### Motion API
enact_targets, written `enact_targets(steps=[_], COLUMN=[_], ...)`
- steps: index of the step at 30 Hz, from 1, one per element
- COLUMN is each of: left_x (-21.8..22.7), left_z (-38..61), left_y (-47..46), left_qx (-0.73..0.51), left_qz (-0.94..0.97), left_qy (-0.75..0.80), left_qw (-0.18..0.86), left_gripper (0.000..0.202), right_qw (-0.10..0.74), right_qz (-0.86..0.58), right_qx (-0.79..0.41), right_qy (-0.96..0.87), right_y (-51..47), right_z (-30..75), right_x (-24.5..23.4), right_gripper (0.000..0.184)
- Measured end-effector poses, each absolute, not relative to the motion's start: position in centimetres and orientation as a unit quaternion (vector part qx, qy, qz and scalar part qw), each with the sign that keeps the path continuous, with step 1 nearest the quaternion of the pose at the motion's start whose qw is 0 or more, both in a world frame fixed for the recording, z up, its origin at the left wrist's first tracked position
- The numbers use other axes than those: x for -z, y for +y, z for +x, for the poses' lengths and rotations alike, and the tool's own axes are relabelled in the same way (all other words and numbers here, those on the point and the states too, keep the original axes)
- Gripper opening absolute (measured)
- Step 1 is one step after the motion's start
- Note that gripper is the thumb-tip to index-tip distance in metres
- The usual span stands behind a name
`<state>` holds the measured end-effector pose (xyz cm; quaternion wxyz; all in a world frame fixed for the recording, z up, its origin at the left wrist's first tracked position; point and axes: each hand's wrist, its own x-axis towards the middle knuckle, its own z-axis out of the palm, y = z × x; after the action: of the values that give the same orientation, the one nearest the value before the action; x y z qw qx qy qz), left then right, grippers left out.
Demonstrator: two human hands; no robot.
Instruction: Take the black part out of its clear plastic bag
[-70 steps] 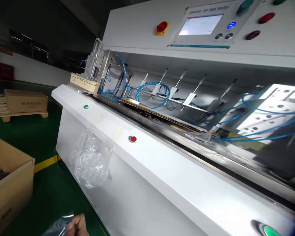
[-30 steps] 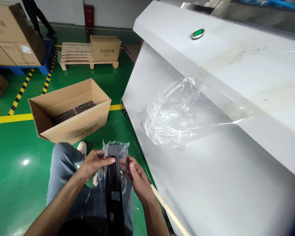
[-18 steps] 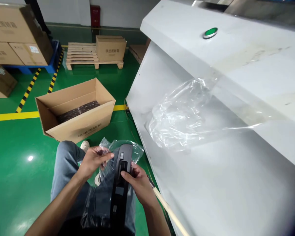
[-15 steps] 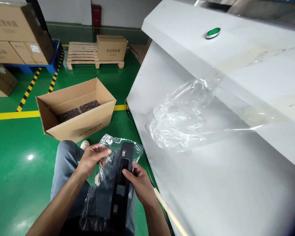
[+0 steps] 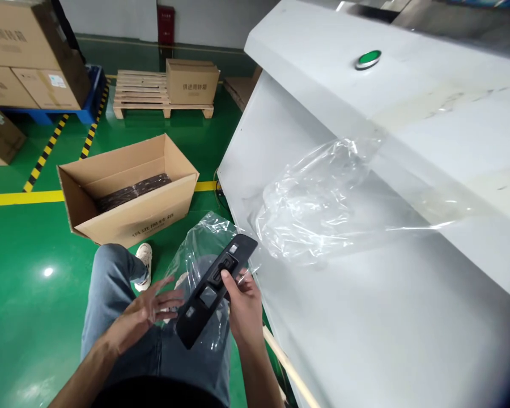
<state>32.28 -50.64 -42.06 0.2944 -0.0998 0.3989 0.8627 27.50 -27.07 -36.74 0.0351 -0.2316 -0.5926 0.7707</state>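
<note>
Turned on a slant now, the long black panel [image 5: 215,289] has its top end over to the right, when a moment ago it stood much straighter. The left hand [image 5: 144,313] has let go of the clear bag [image 5: 202,241] and dropped lower. Its fingers are spread wide and a bit blurry, just beside the low end of the panel. From where I stand, I cannot tell if they touch the bag.

The right hand [image 5: 243,296] pinches the panel near its middle, with the thumb on top and the fingers behind. So the panel is up in the air, over the person's lap in blue jeans [image 5: 110,289]. The thin bag is behind it, and its top sticks up past the panel.

On the green floor [image 5: 21,289], in front of the knees, sits an open cardboard box [image 5: 140,214] with dark things [image 5: 131,194] inside. To the right is a big white machine [image 5: 344,317]. Another clear bag [image 5: 306,209] hangs on its front. A green button [image 5: 369,59] is on top.
</note>
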Motion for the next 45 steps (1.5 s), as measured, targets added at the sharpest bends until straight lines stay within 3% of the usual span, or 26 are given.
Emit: enact_targets(steps=[5, 11, 16, 22, 27, 39, 45], left_x=[42.5, 39.0, 37.8, 37.3, 37.0, 36.9, 36.5], left_z=[34.9, 33.7, 33.4, 33.7, 33.6, 33.4, 33.5], left_y=[-48.2, -45.3, -46.1, -46.4, -46.7, -47.0, -47.2], left_qx=[-0.872, -0.842, -0.829, -0.829, -0.823, -0.81, -0.812], left_qz=[-0.151, -0.283, -0.302, -0.31, -0.313, -0.282, -0.269], left_qy=[0.397, 0.425, 0.438, 0.437, 0.451, 0.495, 0.499], left_qw=[0.245, 0.175, 0.172, 0.161, 0.143, 0.144, 0.14], left_gripper=[0.09, 0.058, 0.064, 0.061, 0.059, 0.058, 0.05], right_qw=[0.106, 0.077, 0.077, 0.092, 0.04, -0.035, -0.074], right_qz=[-0.27, -0.301, -0.303, -0.287, -0.271, -0.232, -0.189], right_qx=[-0.781, -0.765, -0.743, -0.738, -0.766, -0.788, -0.796], right_qy=[-0.553, -0.563, -0.592, -0.603, -0.582, -0.57, -0.57], right_y=[-28.9, -30.4, -28.1, -26.6, -26.0, -23.1, -22.5], right_z=[27.1, 27.8, 27.5, 27.0, 27.0, 26.9, 26.7], right_x=[36.7, 36.7, 35.8, 35.2, 35.2, 35.1, 34.8], right_gripper=[0.046, 0.051, 0.065, 0.065, 0.066, 0.031, 0.031])
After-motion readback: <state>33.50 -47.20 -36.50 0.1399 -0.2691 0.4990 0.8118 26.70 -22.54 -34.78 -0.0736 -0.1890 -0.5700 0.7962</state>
